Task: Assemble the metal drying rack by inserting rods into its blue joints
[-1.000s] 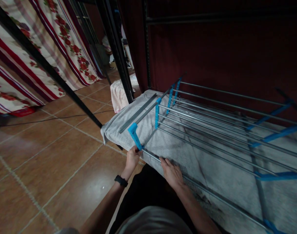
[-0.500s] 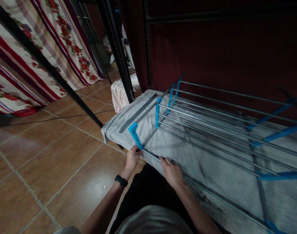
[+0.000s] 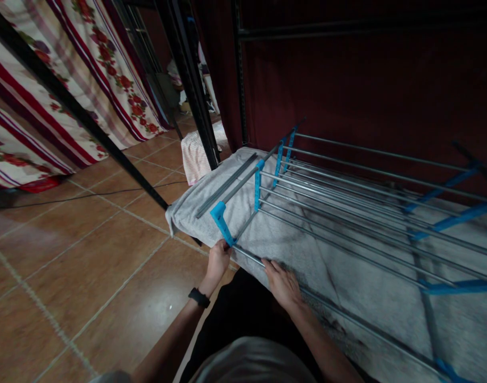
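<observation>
A metal rack with blue plastic brackets, like a shoe rack or drying rack, lies on a grey cloth [image 3: 295,247]. My left hand [image 3: 219,259] grips the lower end of the near blue corner bracket [image 3: 222,221], where it meets the front tube. Its fingertips are partly hidden under the bracket. My right hand [image 3: 282,282] is wrapped over the front metal tube [image 3: 347,318], a short way right of the bracket. Behind my hands run several parallel metal rods [image 3: 339,213], held by blue slotted brackets [image 3: 257,186] at the left end.
Loose grey bars [image 3: 227,183] lie on the cloth left of the rack. Black metal posts [image 3: 191,80] and a slanting black bar [image 3: 87,119] frame the left side. A dark red curtain [image 3: 347,96] hangs behind. Beyond the tiled floor [image 3: 107,255] hangs a floral curtain [image 3: 107,69].
Almost nothing differs. Both hands keep their places on the bracket and the tube, and the view has shifted very slightly.
</observation>
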Tool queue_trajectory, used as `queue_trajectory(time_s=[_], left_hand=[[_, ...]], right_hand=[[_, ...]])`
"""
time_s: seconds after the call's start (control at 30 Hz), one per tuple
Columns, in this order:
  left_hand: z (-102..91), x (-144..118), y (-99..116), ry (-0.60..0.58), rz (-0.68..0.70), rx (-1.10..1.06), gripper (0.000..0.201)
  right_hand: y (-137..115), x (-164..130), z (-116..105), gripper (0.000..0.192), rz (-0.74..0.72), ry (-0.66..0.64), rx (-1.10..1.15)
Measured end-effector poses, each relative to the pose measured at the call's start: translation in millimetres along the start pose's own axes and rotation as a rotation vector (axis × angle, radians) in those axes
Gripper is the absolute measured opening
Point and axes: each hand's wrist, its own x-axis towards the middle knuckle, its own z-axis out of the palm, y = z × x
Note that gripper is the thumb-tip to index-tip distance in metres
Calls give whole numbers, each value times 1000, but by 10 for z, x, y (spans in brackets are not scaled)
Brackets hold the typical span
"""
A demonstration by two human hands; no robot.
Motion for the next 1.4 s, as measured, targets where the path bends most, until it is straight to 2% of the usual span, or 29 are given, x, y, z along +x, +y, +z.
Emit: queue_trajectory(time_s=[0.33,0.63,0.77,1.23,1.4], left_hand=[[-6,-7,117,30,-36,5,15],[-15,-19,143,-7,-27,3,19],[-16,-32,176,2,-43,22,8],[-19,24,143,30,36,60,24],[-14,62,137,30,50,-17,31]], right_hand=[[8,5,9,48,3,3,11],[8,7,12,47,38,-4,45],[9,4,19,46,54,4,63],[24,50,12,46,25,40,134],[-9,59,26,46,39,77,117]])
